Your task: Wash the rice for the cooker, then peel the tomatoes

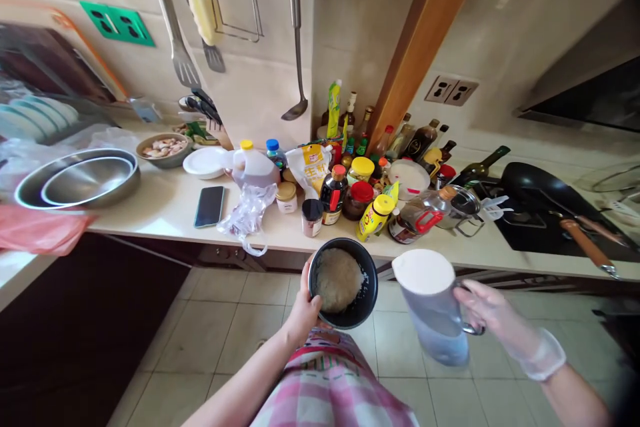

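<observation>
My left hand (pixel 303 312) grips the rim of a dark round cooking pot (pixel 369 300) from its left side, in front of my apron. Inside the pot lies a pale brownish mass (pixel 339 280), with white grains that look like rice along the right inner wall. On the right, my right hand (pixel 483 307), in a clear plastic glove, is closed round the handle of a transparent pitcher (pixel 435 327). The pitcher has a white lid and holds clear liquid; it tilts slightly and stands apart from the pot. Both are held in the air before the counter edge.
Bottles and jars crowd the counter, among them a yellow bottle (pixel 376 217) and a dark sauce bottle (pixel 333 193). A phone (pixel 209 207) and steel bowls (pixel 80 180) are leftward. A wok (pixel 543 190) sits on the stove at right. A ladle (pixel 299 60) hangs above.
</observation>
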{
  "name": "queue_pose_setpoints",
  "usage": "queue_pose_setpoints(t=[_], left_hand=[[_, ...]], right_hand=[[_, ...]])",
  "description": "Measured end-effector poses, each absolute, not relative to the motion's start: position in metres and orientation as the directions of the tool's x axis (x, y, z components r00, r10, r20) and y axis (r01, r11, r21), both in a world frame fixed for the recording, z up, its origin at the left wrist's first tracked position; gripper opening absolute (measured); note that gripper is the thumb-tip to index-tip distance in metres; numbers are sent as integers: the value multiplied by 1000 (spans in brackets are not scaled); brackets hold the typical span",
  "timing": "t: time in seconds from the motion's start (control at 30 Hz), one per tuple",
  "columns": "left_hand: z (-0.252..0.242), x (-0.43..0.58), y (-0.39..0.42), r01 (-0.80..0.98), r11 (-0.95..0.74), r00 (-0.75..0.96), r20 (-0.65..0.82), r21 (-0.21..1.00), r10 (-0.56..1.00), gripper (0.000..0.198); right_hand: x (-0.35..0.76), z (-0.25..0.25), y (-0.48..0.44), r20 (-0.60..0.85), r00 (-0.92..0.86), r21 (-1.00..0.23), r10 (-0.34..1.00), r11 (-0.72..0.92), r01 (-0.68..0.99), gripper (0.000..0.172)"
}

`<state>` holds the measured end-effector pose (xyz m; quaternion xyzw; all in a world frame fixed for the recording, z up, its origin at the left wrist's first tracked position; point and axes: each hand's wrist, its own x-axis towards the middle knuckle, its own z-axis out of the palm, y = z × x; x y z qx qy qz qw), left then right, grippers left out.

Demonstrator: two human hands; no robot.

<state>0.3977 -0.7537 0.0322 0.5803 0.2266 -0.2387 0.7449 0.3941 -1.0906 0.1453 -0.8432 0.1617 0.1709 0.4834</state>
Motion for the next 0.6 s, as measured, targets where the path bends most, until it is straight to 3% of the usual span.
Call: queue_pose_setpoints(t=[0.07,0.17,0.27,0.43,0.6], left_hand=[[33,395,-753,590,170,807,-581,789,-102,101],[36,389,-747,594,182,804,-576,783,-146,101],[40,381,-740,634,229,773,-605,738,-190,103],[44,366,-726,603,346,784,-613,718,-95,106],[49,347,-697,577,470,771,-635,668,-46,108]], right_hand=[[394,150,-1062,-561,826,-721,50,-519,-459,53],[397,153,-1027,-593,789,-681,159,-622,-387,52],[399,159,-1003,-587,786,-589,195,-769,-249,44],[412,172,-975,-552,809,-307,199,-951,24,33],[433,178,-936,-476,816,-277,327,-937,214,33]])
